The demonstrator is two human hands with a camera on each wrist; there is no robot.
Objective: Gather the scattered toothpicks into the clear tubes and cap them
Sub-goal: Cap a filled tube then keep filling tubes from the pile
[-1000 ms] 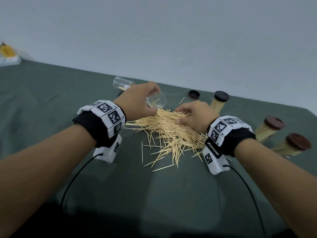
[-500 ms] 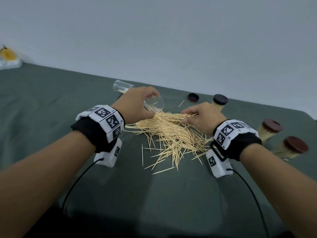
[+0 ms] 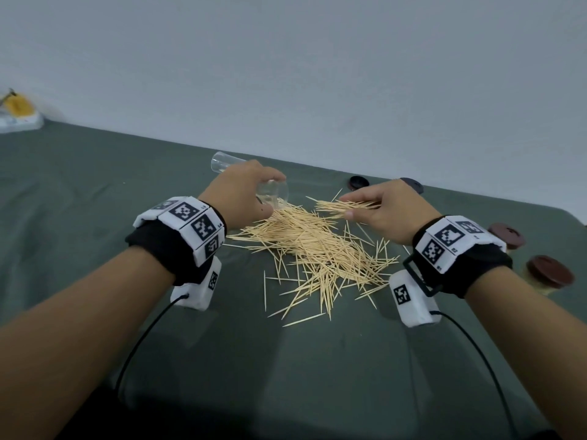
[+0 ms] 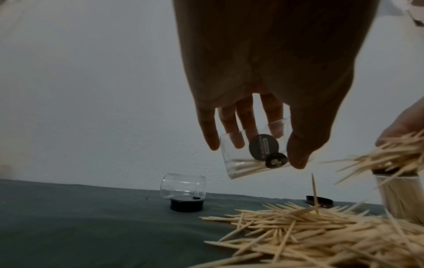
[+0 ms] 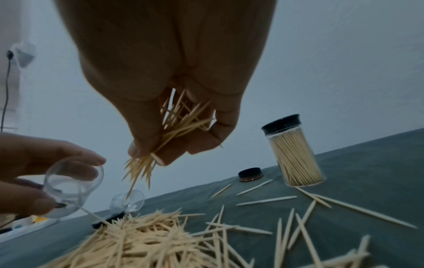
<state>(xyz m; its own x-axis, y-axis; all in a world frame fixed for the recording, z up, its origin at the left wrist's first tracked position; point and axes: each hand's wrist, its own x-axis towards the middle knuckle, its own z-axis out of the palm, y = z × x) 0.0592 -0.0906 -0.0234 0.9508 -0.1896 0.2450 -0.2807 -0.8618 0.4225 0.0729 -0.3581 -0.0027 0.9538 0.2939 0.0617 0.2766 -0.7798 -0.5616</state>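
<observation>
A large pile of toothpicks (image 3: 314, 246) lies on the dark green table (image 3: 95, 192). My left hand (image 3: 254, 198) grips a clear tube (image 3: 274, 193) just above the pile's far left edge, tilted with its open mouth toward the right; a few picks lie inside the tube (image 4: 250, 163). To its right, my right hand (image 3: 346, 206) pinches a bundle of toothpicks (image 3: 365, 204) lifted off the pile, with the bundle's tips (image 5: 140, 174) pointing at the tube's mouth (image 5: 73, 183). A second clear tube (image 3: 222, 161) lies behind my left hand, on a black cap (image 4: 187, 204).
A filled tube with a black cap (image 5: 294, 154) stands behind my right hand, a loose dark cap (image 3: 359, 182) beside it. Two filled tubes with brown caps (image 3: 506, 235) (image 3: 549, 271) stand at the right edge. A yellow and white object (image 3: 19, 115) sits far left. The grey wall is close behind.
My right hand has closed on a bundle of picks and lifted it off the pile toward the tube. My left hand has raised the tube slightly.
</observation>
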